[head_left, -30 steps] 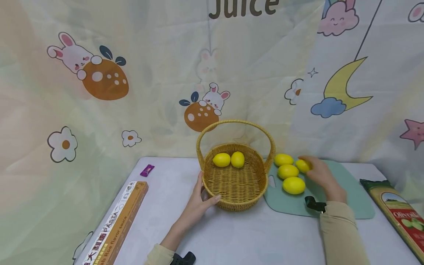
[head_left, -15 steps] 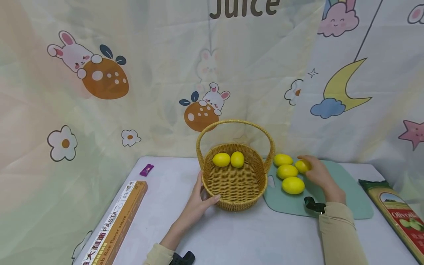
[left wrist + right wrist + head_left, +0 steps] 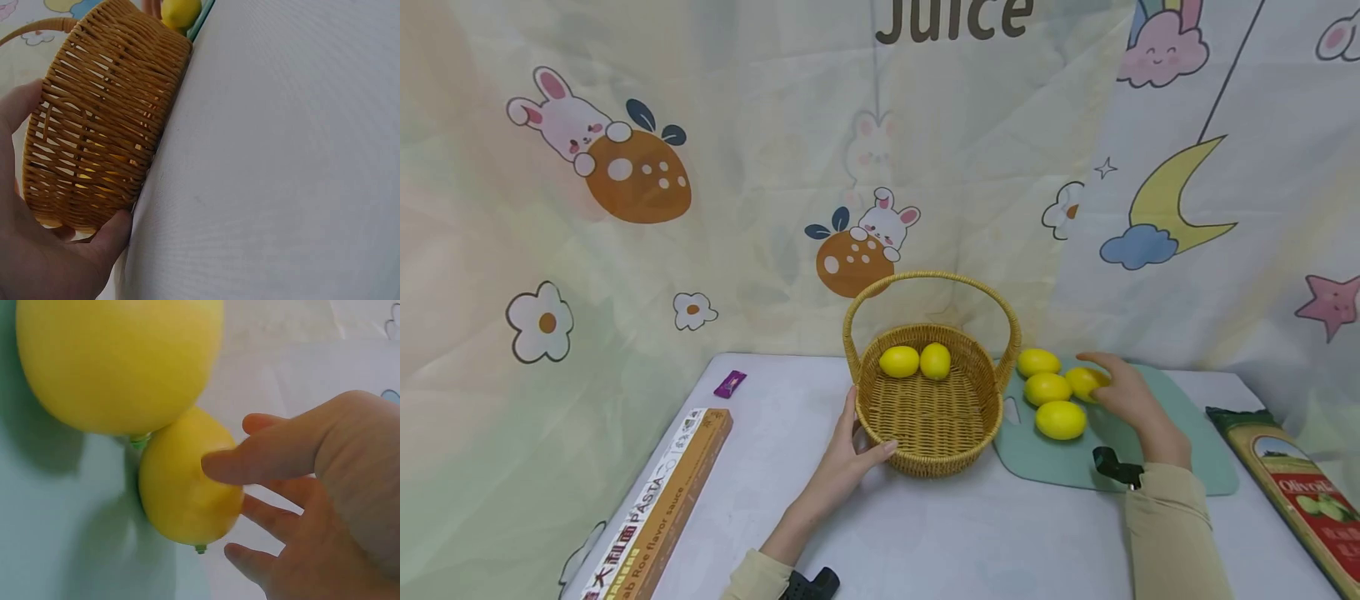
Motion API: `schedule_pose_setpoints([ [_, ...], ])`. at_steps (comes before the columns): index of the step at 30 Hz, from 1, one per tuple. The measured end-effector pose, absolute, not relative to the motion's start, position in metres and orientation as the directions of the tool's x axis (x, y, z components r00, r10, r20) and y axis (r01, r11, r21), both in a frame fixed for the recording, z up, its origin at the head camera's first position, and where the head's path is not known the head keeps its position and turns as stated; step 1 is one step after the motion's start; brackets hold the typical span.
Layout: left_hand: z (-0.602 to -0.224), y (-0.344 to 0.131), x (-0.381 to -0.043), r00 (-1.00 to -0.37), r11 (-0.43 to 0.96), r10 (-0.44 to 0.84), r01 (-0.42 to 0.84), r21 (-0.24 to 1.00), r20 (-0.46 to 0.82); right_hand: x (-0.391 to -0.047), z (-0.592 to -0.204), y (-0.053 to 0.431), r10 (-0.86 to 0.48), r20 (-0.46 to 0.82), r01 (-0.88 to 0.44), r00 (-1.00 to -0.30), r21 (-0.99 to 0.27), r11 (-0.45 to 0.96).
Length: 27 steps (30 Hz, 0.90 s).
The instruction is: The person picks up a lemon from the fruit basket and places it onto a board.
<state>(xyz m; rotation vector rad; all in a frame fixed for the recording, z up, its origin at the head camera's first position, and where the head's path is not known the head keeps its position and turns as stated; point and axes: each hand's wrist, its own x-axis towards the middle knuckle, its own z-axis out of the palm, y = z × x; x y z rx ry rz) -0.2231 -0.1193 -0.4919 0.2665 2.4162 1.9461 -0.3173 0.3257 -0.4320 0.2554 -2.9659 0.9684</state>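
Note:
My left hand [image 3: 842, 462] holds the wicker basket [image 3: 928, 421] by its lower left side, the thumb toward the front. In the left wrist view, the hand [image 3: 56, 256] spans the woven wall [image 3: 106, 119]. Two yellow lemons [image 3: 899, 362] lie at the back inside the basket. On the pale green mat [image 3: 1202, 467] several more lemons [image 3: 1060, 420] sit close together. My right hand [image 3: 1138, 404] is at the rightmost lemon [image 3: 1087, 383], fingers spread. In the right wrist view its thumb overlaps that lemon [image 3: 181, 494], with the other fingers loosely spread beyond.
A long pasta box [image 3: 658, 508] lies along the left side of the white table [image 3: 1000, 542], with a small purple wrapped sweet [image 3: 730, 383] behind it. At the right edge lies a green and red packet [image 3: 1292, 492]. A printed cloth [image 3: 760, 167] hangs behind.
My right hand has loosened around the rightmost lemon, its index finger lifting away and more of the lemon showing. My left hand stays on the basket.

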Motion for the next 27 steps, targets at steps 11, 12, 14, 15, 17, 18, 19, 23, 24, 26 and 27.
schedule_pose_setpoints([
  [11,-0.492,-0.12,-0.223,-0.984,0.202,0.153,0.118,0.972,0.088,-0.301,-0.416,0.324,-0.113,-0.012,-0.084,-0.994,-0.591,0.802],
  [12,-0.492,-0.12,-0.223,-0.985,0.205,0.15,0.116,0.972,0.086,-0.3,-0.415,0.323,-0.114,-0.016,-0.083,-0.993,-0.59,0.803],
  [14,-0.492,-0.12,-0.223,-0.986,0.21,0.143,0.115,0.971,0.086,-0.298,-0.412,0.322,-0.121,-0.015,-0.09,-0.993,-0.582,0.809],
  [15,-0.493,-0.121,-0.223,-0.986,0.212,0.139,0.115,0.971,0.087,-0.297,-0.41,0.321,-0.126,-0.01,-0.097,-0.992,-0.579,0.809],
  [17,-0.493,-0.121,-0.223,-0.987,0.215,0.134,0.115,0.97,0.087,-0.295,-0.407,0.32,-0.136,0.003,-0.114,-0.991,-0.569,0.814],
  [18,-0.493,-0.121,-0.223,-0.987,0.216,0.133,0.114,0.97,0.087,-0.294,-0.405,0.32,-0.142,0.013,-0.125,-0.99,-0.565,0.816],
  [19,-0.493,-0.121,-0.223,-0.987,0.215,0.135,0.116,0.97,0.088,-0.292,-0.403,0.319,-0.147,0.022,-0.134,-0.989,-0.559,0.818],
  [23,-0.493,-0.121,-0.223,-0.986,0.21,0.142,0.12,0.97,0.091,-0.286,-0.393,0.315,-0.154,0.045,-0.153,-0.987,-0.545,0.824],
  [24,-0.493,-0.12,-0.223,-0.985,0.208,0.144,0.122,0.971,0.093,-0.284,-0.39,0.314,-0.157,0.048,-0.157,-0.987,-0.54,0.827],
  [26,-0.493,-0.12,-0.223,-0.984,0.206,0.148,0.127,0.97,0.097,-0.28,-0.383,0.31,-0.16,0.053,-0.163,-0.986,-0.535,0.829],
  [27,-0.493,-0.119,-0.223,-0.984,0.206,0.148,0.129,0.97,0.099,-0.277,-0.379,0.308,-0.162,0.055,-0.166,-0.985,-0.533,0.83],
])
